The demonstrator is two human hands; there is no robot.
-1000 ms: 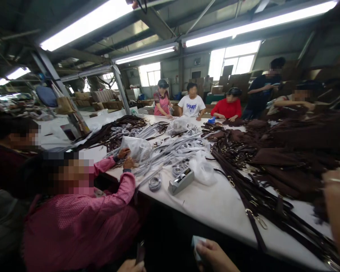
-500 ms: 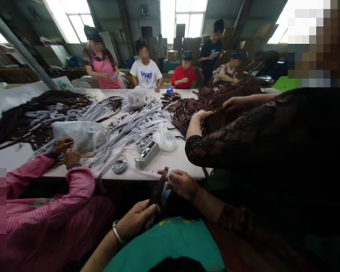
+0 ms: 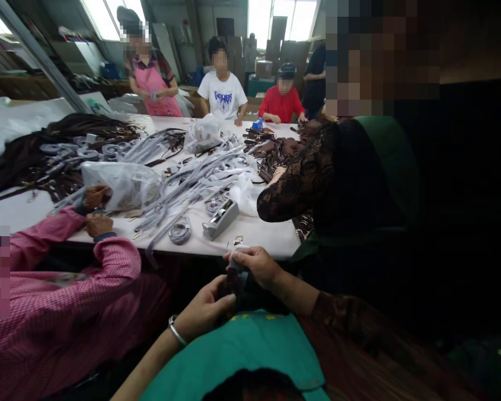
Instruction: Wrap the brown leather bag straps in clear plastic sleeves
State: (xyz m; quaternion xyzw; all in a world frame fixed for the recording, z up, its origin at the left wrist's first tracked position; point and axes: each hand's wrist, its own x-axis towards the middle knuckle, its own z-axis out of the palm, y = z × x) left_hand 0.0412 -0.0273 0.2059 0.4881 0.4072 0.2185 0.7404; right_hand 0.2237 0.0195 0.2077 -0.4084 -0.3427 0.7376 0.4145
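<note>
My left hand [image 3: 211, 305], with a silver bangle at the wrist, is closed around a dark brown strap [image 3: 232, 280], low in front of the table edge. My right hand [image 3: 256, 267] pinches a thin white wrapping strip [image 3: 239, 255] over the strap's upper end. A gold-coloured clasp [image 3: 237, 240] shows just beyond those fingers; whether it belongs to this strap I cannot tell. My fingers hide much of the strap. Past my hands, a grey tape dispenser [image 3: 221, 220] and a coiled grey-wrapped strap [image 3: 180, 231] lie on the white table [image 3: 259, 240].
Grey-wrapped straps [image 3: 192, 184] and a clear plastic bag [image 3: 123, 186] cover the table's middle, with brown straps [image 3: 83, 129] at left. A co-worker's pink checked sleeve [image 3: 117, 264] is close on my left; another's black lace sleeve [image 3: 300, 178] reaches in on my right. Several people stand opposite.
The white strip now covers the strap's upper end, where brown showed before. My right hand has moved slightly left, nearer my left. The co-worker on the right has leaned farther in.
</note>
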